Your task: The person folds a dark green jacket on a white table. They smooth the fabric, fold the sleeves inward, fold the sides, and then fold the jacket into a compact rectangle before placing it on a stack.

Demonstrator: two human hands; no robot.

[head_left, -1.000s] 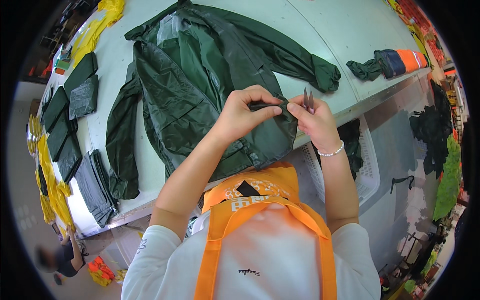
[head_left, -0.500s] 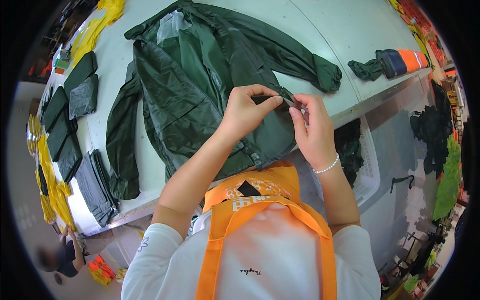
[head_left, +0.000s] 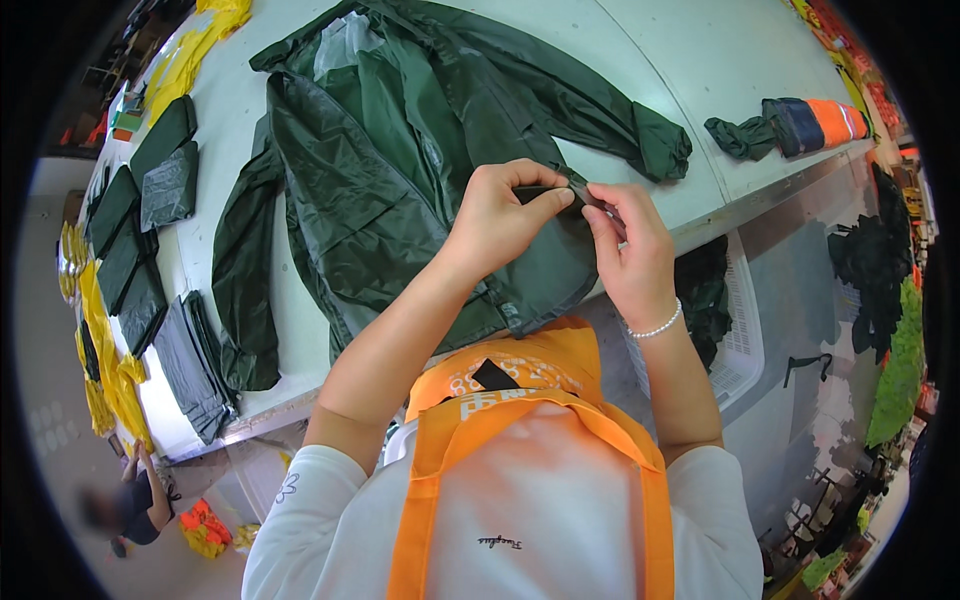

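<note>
"Hands? Progress?"
"My left hand (head_left: 505,218) pinches the green jacket (head_left: 345,190) edge; my right hand (head_left: 638,252) grips snips (head_left: 607,208) there. Jacket's spread on the table (head_left: 740,60); edge in work, how much's left, can't tell."

Glossy, creased, plastic-looking cloth on green jacket (head_left: 345,170) | smooth, faint sheen on table (head_left: 610,60) | matt cloth on orange apron (head_left: 550,362), white shirt (head_left: 550,490) | plastic on right basket (head_left: 743,330)

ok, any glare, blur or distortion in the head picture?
Head view: pale sheen on the dark green jacket; head view: fisheye bends the table, corners go black; head view: co-worker lower left, head blurred; left hand, right hand fairly sharp.
</note>
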